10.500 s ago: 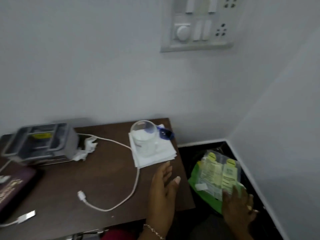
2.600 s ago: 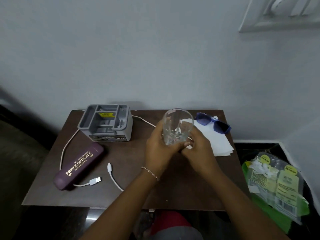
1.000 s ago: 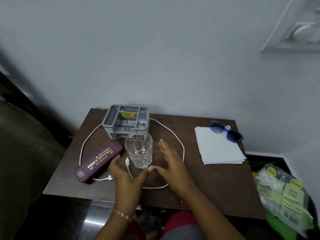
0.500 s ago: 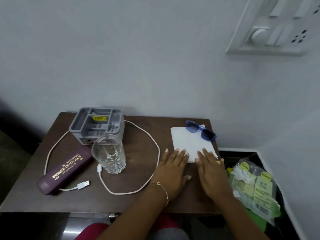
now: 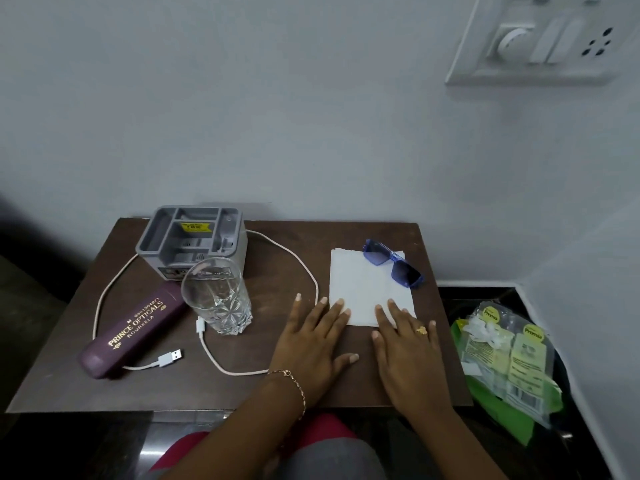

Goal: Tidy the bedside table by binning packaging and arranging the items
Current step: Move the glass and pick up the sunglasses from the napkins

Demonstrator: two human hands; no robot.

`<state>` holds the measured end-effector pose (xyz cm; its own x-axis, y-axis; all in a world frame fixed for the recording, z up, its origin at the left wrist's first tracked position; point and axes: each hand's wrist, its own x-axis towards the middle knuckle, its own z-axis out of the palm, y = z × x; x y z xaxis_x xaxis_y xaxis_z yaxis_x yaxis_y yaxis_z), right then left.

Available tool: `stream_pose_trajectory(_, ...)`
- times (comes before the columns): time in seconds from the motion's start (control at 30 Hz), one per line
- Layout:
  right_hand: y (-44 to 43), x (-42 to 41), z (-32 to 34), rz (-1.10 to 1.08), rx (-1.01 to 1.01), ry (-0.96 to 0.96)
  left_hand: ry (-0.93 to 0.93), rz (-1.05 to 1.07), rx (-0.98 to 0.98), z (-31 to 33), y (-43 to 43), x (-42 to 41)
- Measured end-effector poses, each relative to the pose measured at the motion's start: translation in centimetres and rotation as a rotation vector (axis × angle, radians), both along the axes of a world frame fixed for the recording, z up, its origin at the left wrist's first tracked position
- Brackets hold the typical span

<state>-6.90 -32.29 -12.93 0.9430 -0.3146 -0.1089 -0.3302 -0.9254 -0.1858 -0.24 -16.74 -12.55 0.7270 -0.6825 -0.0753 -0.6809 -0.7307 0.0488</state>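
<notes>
On the dark wooden bedside table, a stack of white tissues lies at the right. Blue sunglasses rest on its far corner. My left hand and my right hand lie flat, fingers straight, with their fingertips on the near edge of the tissues. An empty clear glass stands upright left of centre. Beside it lie a maroon spectacle case and a white USB cable in a loose loop. A grey plastic organiser stands at the back.
Right of the table on the floor, a dark bin holds clear and green packaging with crumpled white paper on top. A switch panel hangs on the wall above. Walls close in behind and to the right.
Both hands let go of the glass, now standing left of centre, and moved right onto the tissues. Over the last half second they have hardly shifted.
</notes>
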Motion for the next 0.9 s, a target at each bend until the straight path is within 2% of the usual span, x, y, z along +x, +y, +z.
stream_pose_trajectory(0.37, 0.4, 2.5, -0.3, 0.053, -0.005, -0.039, 0.004, 0.099, 0.057, -0.3, 0.6, 1.7)
stream_pose_trajectory(0.73, -1.0, 6.1, -0.1, 0.124, -0.048, -0.07, -0.002, 0.143, 0.016, -0.3, -0.5, 4.4)
stream_pose_trajectory(0.8, -1.4, 6.4, 0.3, 0.096, 0.092, -0.219, 0.021, 0.162, -0.113, 0.2, -1.0, 4.1)
stream_pose_trajectory(0.9, -2.5, 7.3, 0.7, -0.178, 0.448, -0.575, 0.12, 0.287, -0.522, 0.9, -3.5, 5.7)
